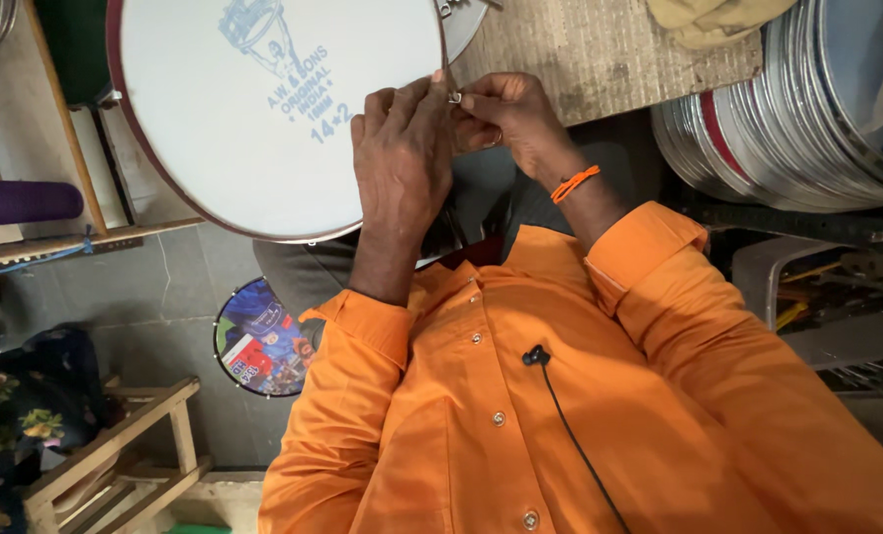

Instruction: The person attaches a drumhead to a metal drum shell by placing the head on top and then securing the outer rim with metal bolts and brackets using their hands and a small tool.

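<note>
A large drum with a white printed head [253, 119] and a dark red rim lies tilted across my lap. My left hand [400, 158] lies over its right edge, fingertips at the rim. Facing it, my right hand [509, 117] has an orange thread around its wrist. Both hands pinch a small metal fitting [454, 97] at the rim, fingertips touching. A thin metal rod [442, 40] runs up from there along the drum's side. My orange shirt sleeves fill the lower part of the view.
Stacked metal drum hoops [788, 119] lean at the right above a cluttered tool tray [827, 287]. A small colourful drumhead [261, 338] lies on the grey floor. A wooden stool [115, 445] stands at lower left and a wooden rack [75, 232] at left.
</note>
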